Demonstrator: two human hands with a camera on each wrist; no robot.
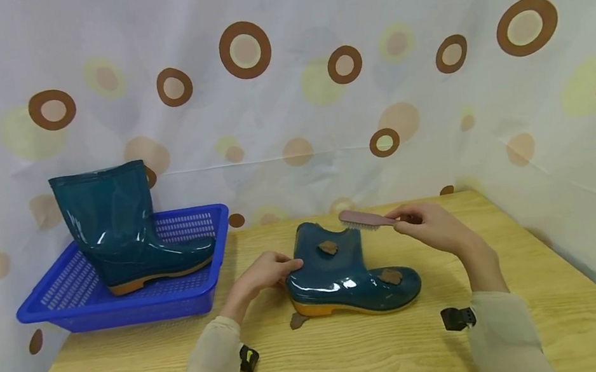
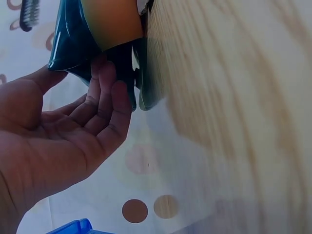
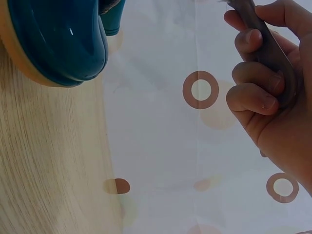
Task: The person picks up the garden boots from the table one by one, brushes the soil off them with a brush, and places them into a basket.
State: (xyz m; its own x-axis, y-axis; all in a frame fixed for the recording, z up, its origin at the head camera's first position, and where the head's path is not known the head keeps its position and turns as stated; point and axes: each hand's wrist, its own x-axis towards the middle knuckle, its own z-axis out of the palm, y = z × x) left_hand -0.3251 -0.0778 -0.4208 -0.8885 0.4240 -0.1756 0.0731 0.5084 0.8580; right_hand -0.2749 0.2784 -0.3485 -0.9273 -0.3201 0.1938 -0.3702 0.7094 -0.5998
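Note:
A dark teal rain boot (image 1: 325, 275) with a tan sole lies on its side on the wooden table, toe to the right. Brown mud-like patches (image 1: 390, 276) sit on its toe and shaft. My left hand (image 1: 266, 272) grips the boot's back edge, thumb on top and fingers underneath, as the left wrist view shows. In my right hand (image 1: 436, 226) is a mauve brush (image 1: 366, 219), held by its handle with the fingers curled round it. The brush is above the boot's shaft, bristles down, apart from the boot.
At the left a blue plastic basket (image 1: 138, 313) holds a second teal boot (image 1: 113, 223), standing upright. A brown scrap (image 1: 297, 320) lies on the table (image 1: 325, 368) by the heel. A patterned sheet (image 1: 286, 104) hangs behind and along the sides.

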